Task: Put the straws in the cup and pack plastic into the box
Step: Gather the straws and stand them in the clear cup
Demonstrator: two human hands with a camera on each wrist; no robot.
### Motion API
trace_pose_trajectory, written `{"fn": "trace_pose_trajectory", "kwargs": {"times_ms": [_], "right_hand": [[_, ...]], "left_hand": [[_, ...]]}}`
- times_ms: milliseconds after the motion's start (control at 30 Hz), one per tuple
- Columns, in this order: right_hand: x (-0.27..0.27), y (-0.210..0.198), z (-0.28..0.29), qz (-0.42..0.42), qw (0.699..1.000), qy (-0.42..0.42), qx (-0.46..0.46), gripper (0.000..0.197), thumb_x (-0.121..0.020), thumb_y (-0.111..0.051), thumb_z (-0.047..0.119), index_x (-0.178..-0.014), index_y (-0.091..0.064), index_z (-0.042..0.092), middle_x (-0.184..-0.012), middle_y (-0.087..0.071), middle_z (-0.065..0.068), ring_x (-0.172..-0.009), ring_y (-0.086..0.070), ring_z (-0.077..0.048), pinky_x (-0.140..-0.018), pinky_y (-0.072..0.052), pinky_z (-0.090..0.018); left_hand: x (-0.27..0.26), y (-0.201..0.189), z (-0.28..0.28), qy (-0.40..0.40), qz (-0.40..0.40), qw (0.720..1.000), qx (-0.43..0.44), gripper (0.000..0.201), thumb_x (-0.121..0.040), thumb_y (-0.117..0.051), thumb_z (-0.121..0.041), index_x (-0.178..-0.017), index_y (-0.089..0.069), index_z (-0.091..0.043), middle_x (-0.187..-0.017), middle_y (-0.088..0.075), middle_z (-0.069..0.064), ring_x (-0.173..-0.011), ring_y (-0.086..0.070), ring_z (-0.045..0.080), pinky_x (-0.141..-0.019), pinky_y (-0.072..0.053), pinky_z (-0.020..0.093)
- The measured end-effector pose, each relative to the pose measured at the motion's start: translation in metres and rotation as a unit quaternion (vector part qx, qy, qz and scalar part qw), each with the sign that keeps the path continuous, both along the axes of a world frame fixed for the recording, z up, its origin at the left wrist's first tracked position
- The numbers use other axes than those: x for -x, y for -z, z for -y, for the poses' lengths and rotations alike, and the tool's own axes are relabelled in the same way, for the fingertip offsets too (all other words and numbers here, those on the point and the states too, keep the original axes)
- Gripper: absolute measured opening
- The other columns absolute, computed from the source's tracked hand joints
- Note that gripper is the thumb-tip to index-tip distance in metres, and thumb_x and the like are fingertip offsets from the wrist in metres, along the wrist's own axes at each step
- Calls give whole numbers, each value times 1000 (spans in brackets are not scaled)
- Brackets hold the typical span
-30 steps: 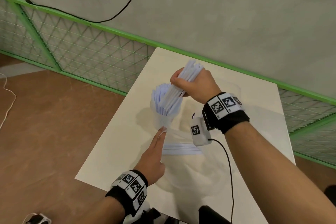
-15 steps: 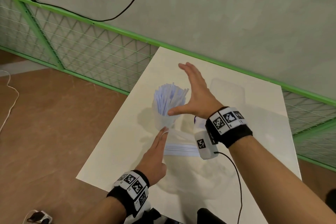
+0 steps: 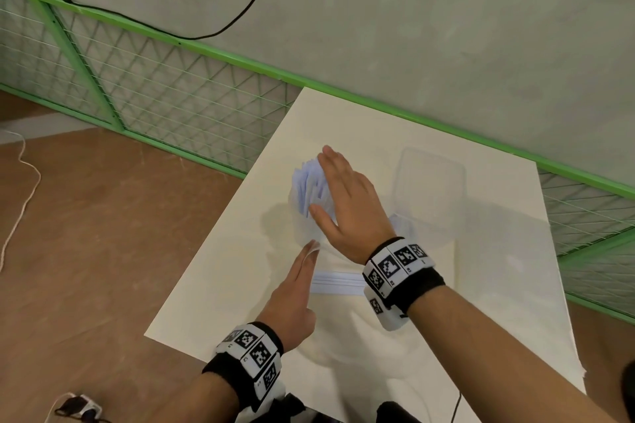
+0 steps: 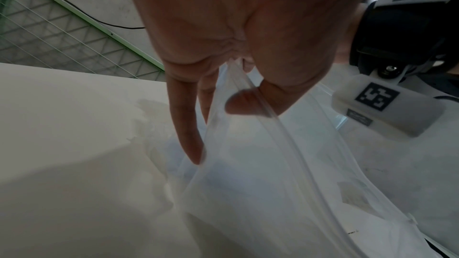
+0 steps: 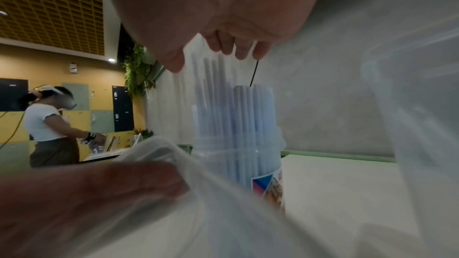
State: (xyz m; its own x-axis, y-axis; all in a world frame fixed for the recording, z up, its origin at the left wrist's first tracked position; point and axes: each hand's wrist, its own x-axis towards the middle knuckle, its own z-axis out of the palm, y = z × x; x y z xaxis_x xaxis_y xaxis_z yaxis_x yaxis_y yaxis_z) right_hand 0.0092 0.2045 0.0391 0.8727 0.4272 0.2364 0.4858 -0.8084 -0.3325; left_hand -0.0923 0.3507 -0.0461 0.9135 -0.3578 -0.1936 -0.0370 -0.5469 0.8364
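Note:
A clear cup (image 3: 304, 228) full of pale blue-white straws (image 3: 309, 182) stands on the white table (image 3: 498, 285) near its left edge. My right hand (image 3: 343, 196) lies flat and open on the straw tops; in the right wrist view its fingertips (image 5: 243, 54) rest on the straws (image 5: 223, 109) in the cup (image 5: 238, 164). My left hand (image 3: 302, 271) is just in front of the cup. In the left wrist view it (image 4: 223, 95) pinches the zip edge of the clear plastic bag (image 4: 273, 183). The bag (image 3: 343, 336) lies slack towards me. A clear box (image 3: 429, 189) sits behind and to the right.
A green mesh fence (image 3: 154, 96) and a grey wall with a black cable (image 3: 240, 17) run behind the table. Brown floor lies to the left. Another person (image 5: 49, 125) works far off in the right wrist view.
My right hand let go of the bundle of straws into the cup, opened, and now lies flat on their tops. The left hand has stayed by the bag's edge.

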Motion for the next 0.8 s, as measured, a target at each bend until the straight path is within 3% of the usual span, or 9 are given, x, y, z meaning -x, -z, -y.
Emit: {"fn": "trace_pose_trajectory", "kwargs": {"times_ms": [133, 300, 467, 533, 600, 667, 700, 733, 800], "right_hand": [[5, 21, -5, -16, 989, -18, 145, 70, -95, -30, 47, -155, -22, 11, -163, -16, -3, -151, -10, -19, -119, -20, -45], [-2, 11, -4, 2, 997, -15, 80, 72, -95, -24, 52, -156, -19, 15, -164, -14, 3, -151, -6, -13, -119, -8, -33], [-3, 12, -2, -52, 991, -7, 121, 77, -92, -14, 61, -156, -17, 18, -165, -7, 4, -152, 3, -14, -121, -7, -40], [5, 6, -1, -2, 999, -4, 53, 58, -97, -27, 47, -146, -39, 19, -157, -31, 2, -148, -20, -17, -115, -17, -38], [21, -1, 1, 57, 998, -20, -36, 32, -93, -38, 24, -116, -59, 16, -121, -59, -1, -114, -54, -20, -94, -39, -40], [44, -1, 3, 40, 994, -60, -83, 22, -82, -39, 14, -89, -60, 13, -85, -59, -2, -73, -56, -23, -65, -44, -35], [57, 2, 5, 9, 996, -67, -64, 20, -79, -38, 14, -82, -58, 14, -77, -57, -3, -64, -54, -25, -58, -43, -34], [66, 8, 7, -49, 997, -63, -20, 20, -79, -38, 14, -81, -58, 14, -77, -58, -3, -64, -55, -26, -57, -43, -34], [77, 30, 10, -188, 975, -38, 113, 23, -85, -40, 10, -97, -59, 14, -96, -60, -6, -83, -59, -30, -69, -46, -38]], "left_hand": [[0, -3, 1, -9, -22, 1000, -3, 104, -71, -41, 11, -153, 2, -36, -153, 11, -35, -133, -43, 16, -103, -45, 33], [-1, -4, 0, -4, -13, 1000, -3, 106, -69, -41, 12, -154, 1, -35, -156, 12, -32, -133, -43, 14, -101, -47, 33], [0, -7, 3, -1, -17, 1000, -6, 104, -71, -42, 12, -154, 1, -34, -156, 13, -31, -135, -40, 12, -103, -46, 32], [0, -6, 2, 2, -11, 1000, -2, 106, -69, -41, 13, -154, 1, -34, -156, 13, -32, -141, -32, 8, -105, -44, 31], [-1, -5, 1, 7, -6, 1000, -5, 108, -66, -40, 13, -154, 1, -36, -155, 12, -35, -139, -35, 10, -104, -46, 34], [-2, -5, -2, 5, -4, 1000, -15, 109, -65, -40, 12, -153, 0, -38, -153, 12, -37, -131, -44, 14, -98, -50, 37], [-2, -6, -3, 4, -4, 1000, -16, 109, -65, -40, 12, -152, -1, -38, -153, 11, -38, -133, -41, 11, -100, -48, 36], [-2, -8, -3, 4, -4, 1000, -13, 108, -65, -40, 13, -152, -1, -38, -152, 11, -39, -136, -35, 4, -103, -45, 32], [0, -12, -3, 9, -4, 1000, -7, 108, -67, -40, 15, -152, 1, -37, -151, 13, -39, -136, -25, -6, -104, -42, 25]]}}
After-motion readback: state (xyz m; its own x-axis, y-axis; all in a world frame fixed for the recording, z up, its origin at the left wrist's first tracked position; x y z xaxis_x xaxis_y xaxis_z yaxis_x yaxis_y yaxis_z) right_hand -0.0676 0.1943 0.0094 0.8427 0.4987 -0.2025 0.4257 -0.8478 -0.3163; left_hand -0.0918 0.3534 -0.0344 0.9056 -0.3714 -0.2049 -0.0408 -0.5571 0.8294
